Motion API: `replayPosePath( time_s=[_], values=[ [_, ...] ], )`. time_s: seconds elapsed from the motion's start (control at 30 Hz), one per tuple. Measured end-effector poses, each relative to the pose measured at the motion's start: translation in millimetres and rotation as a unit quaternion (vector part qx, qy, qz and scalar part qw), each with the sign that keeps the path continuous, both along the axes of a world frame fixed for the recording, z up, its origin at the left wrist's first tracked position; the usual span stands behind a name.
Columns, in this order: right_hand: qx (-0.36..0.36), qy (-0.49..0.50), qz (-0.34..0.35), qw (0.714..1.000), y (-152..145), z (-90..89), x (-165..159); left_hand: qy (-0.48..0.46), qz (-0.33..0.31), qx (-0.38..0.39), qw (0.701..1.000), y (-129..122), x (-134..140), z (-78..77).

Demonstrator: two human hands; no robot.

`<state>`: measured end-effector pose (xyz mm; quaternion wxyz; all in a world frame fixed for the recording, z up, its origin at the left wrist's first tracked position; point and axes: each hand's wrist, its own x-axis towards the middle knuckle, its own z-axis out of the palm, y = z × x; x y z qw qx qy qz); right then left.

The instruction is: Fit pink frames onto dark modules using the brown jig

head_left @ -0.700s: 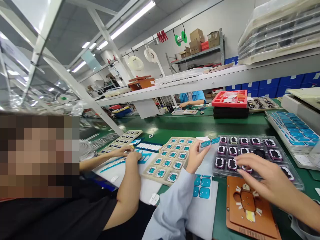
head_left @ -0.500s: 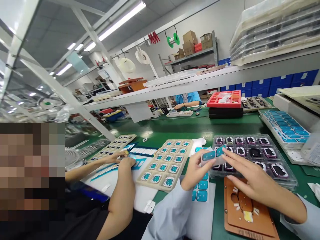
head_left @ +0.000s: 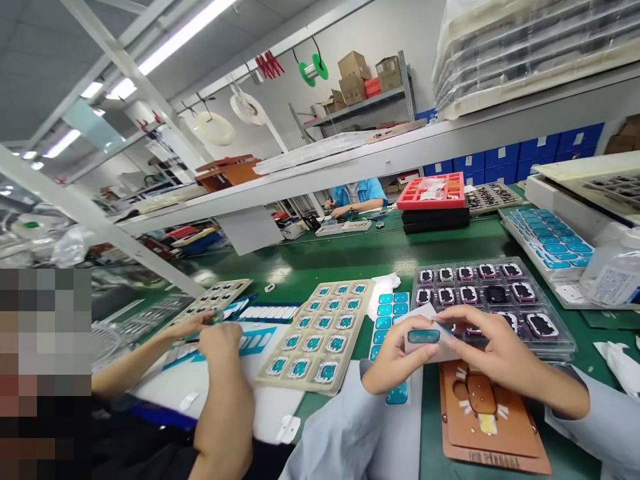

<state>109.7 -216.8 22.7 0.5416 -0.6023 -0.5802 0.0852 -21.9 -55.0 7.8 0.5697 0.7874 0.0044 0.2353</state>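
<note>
In front of me, my left hand pinches a small white backing sheet bearing a teal rounded sticker. At its right edge, my right hand has thumb and forefinger closed on the same sheet; whether a peeled sticker is between them cannot be made out. Below my right hand lies a brown fixture plate with a recess and a yellow patch. Behind the hands stands a clear plastic tray of black square parts with white rims. A sheet of teal stickers lies partly behind my left hand.
To the left is a beige tray of teal-centred parts. A co-worker's arms work beyond it. More teal sheets lie at the right beside a plastic bottle. A red compartment box stands at the back; a shelf crosses overhead.
My right hand has gone from spread fingers to a pinch on the sheet's right edge. The sheet has tilted, and only one of its two teal stickers now shows. The camera view has shifted.
</note>
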Motion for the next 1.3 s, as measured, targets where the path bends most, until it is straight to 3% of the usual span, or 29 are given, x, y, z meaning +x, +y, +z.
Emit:
replayPosePath(
  time_s=[0.2,0.4,0.57,0.7,0.83,1.0,1.17,1.3],
  values=[
    [-0.010,0.105,-0.029,0.994,-9.7,17.3,15.8,0.033,0.038,-0.100,0.994,10.8,-1.7,-4.3],
    [0.056,0.118,-0.115,0.985,-41.6,55.7,39.7,0.057,0.151,-0.238,0.958,67.2,-2.1,-5.2],
    [-0.088,0.024,-0.110,0.990,-55.8,61.1,48.9,0.112,0.233,-0.294,0.920,117.2,-4.3,-8.3],
    [-0.214,-0.084,-0.051,0.972,-51.1,51.2,45.2,0.162,0.296,-0.307,0.890,131.4,-1.0,-23.7],
    [-0.323,-0.180,0.022,0.929,-36.9,37.5,27.6,0.203,0.299,-0.282,0.889,130.4,1.8,-34.7],
    [-0.383,-0.204,0.046,0.900,-26.7,24.4,9.9,0.221,0.232,-0.207,0.924,126.3,-1.2,-38.4],
    [-0.402,-0.221,0.034,0.888,-25.5,19.9,9.8,0.249,0.183,-0.069,0.949,128.2,-1.7,-44.2],
    [-0.418,-0.232,0.040,0.877,-23.9,17.5,8.9,0.280,0.185,0.056,0.940,130.9,2.1,-49.9]
  ],
)
